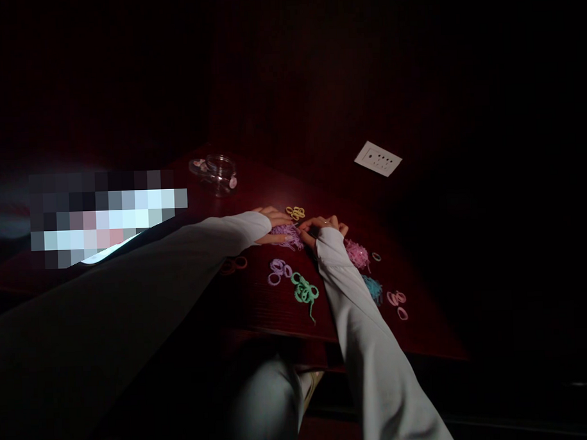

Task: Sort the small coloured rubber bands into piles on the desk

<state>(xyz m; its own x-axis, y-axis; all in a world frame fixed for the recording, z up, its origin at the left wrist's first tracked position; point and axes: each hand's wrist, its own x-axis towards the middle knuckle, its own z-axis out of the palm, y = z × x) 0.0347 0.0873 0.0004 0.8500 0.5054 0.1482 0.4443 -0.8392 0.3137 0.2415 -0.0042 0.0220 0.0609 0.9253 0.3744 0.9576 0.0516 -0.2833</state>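
On the dark red table (pixel 258 304), my left hand (pixel 273 221) holds down a purple fringed bundle (pixel 288 235), thumb on its near side and fingers along its far side. My right hand (pixel 326 225) is at the bundle's right end, thumb and forefinger pinched together; what is between them is too small to make out. Just beyond the hands lies a cluster of yellow hair ties (pixel 296 213). Nearer me are purple hair ties (pixel 278 270) and a tangle of green ones (pixel 304 289) with a loose tail.
Right of my right forearm lie a pink fringed bundle (pixel 357 254), a teal one (pixel 373 289) and pink hair ties (pixel 397 301). A clear jar (pixel 220 174) stands at the back left. A bright, blurred-out screen (pixel 130 219) is at left. A white socket plate (pixel 378 158) is on the wall.
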